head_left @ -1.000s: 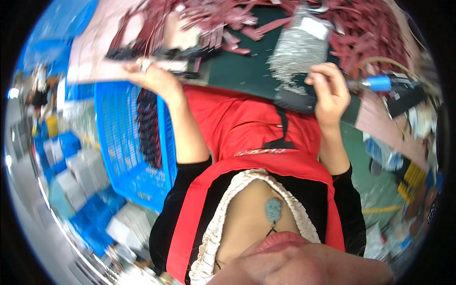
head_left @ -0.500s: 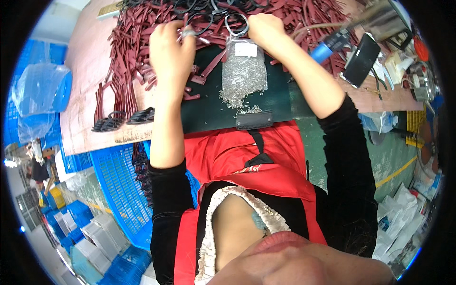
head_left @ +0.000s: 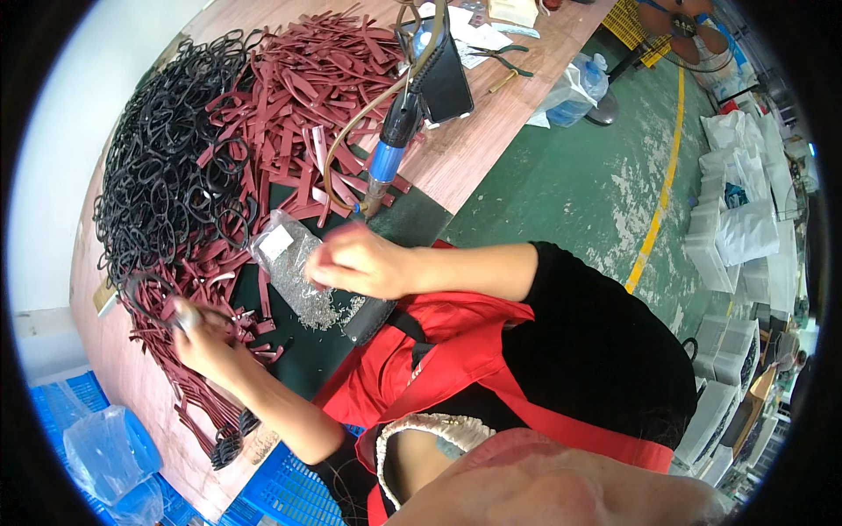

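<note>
My left hand (head_left: 206, 344) is closed at the near edge of the maroon strap pile. A black loop-shaped band (head_left: 145, 286) rises from its fingers, and a grey covering shows on one fingertip. My right hand (head_left: 367, 265) is curled over the right side of a clear plastic bag (head_left: 279, 250). Its fingers are smeared by motion, so what they hold, if anything, cannot be made out. Small silvery metal pieces (head_left: 320, 316) spill from the bag's near end onto the dark green mat (head_left: 303, 355). A black flat block (head_left: 368, 322) sits beside them at the mat's edge.
Black loops (head_left: 167, 175) and maroon straps (head_left: 316, 70) heap across the table's far side. A blue-handled tool (head_left: 386, 162) with a hose stands beyond my right hand. A phone (head_left: 447, 83) and pliers (head_left: 509, 61) lie farther right. Blue crates (head_left: 289, 495) stand below.
The view has swung, bringing the black loop heap into sight at left. My right hand has come back from the heap to the bag. My left hand has moved nearer the strap pile's front edge.
</note>
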{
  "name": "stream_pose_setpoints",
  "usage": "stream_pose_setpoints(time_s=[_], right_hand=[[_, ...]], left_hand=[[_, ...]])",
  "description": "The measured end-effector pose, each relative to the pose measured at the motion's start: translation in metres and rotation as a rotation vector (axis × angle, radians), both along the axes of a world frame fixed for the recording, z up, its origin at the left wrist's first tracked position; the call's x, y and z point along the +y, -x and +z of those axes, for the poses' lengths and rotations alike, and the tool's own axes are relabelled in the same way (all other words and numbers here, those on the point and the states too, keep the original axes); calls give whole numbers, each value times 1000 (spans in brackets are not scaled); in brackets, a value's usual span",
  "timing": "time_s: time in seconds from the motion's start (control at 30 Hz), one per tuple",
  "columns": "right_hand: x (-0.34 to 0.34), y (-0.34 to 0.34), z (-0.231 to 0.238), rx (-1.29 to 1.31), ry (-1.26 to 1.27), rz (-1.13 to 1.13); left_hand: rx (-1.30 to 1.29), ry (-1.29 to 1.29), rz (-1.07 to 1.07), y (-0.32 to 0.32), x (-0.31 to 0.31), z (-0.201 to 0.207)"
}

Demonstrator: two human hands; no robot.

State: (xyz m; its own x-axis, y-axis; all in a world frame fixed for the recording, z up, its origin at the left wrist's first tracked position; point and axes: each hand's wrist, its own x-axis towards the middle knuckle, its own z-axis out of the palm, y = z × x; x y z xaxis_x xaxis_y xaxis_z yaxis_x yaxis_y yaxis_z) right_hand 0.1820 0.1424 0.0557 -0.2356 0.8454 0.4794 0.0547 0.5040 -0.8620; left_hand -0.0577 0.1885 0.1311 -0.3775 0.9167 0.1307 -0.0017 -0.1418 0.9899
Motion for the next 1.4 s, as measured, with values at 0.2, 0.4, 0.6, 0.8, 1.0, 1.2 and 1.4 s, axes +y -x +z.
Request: stream_pose_setpoints(time_s=[0.2, 0.4, 0.6, 0.8, 1.0, 1.2, 1.4], right_hand=[[-53, -6, -16, 166, 123, -103], [-52, -13, -35, -200, 314, -200], [-61, 6, -50, -1, 485, -82], [-58, 13, -52, -27, 447, -66], [-62, 14, -52, 7, 515, -97], [-64, 28, -39, -194, 269, -182], [-91, 19, -24, -589, -204, -43]], left_hand=[[-646, -119, -562, -31, -76, -70], [-15, -13, -154, -72, -126, -118], [-253, -168, -175, -53, -168, -151], [-238, -223, -69, -65, -173, -157], [-286, -283, -81, -69, -183, -170], [87, -322, -186, -57, -188, -170], [-163, 2, -136, -60, -179, -138]])
